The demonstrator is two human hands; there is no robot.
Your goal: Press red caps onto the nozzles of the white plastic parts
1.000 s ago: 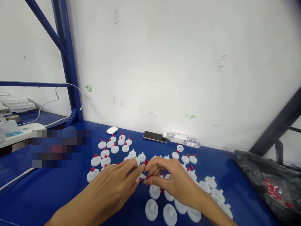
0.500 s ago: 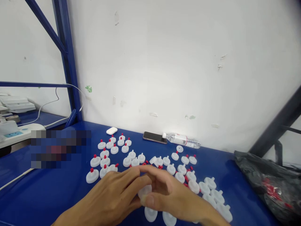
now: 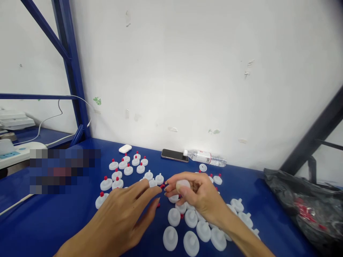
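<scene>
My right hand (image 3: 197, 191) pinches a white plastic nozzle lid (image 3: 183, 184) between thumb and fingers, above the blue table. To its left, my left hand (image 3: 131, 210) is open, thumb apart from the fingers, with nothing visible in it. Its fingertips are close to small loose red caps (image 3: 162, 186). Below my right hand lie several white nozzle lids (image 3: 174, 217) without red caps. Beyond and left of my left hand stand several white lids with red caps (image 3: 106, 184) on their nozzles. Some lids are hidden behind both hands.
Along the wall lie a white case (image 3: 125, 149), a phone (image 3: 174, 155) and a clear plastic bottle (image 3: 205, 157). A dark plastic bag (image 3: 284, 192) with red pieces sits at the right. Blue metal uprights (image 3: 70, 71) and a power strip (image 3: 24, 152) are at the left.
My hands were together around the white lid and have come apart. The left moved away to the left and opened; the right keeps the lid, now slightly farther up and right.
</scene>
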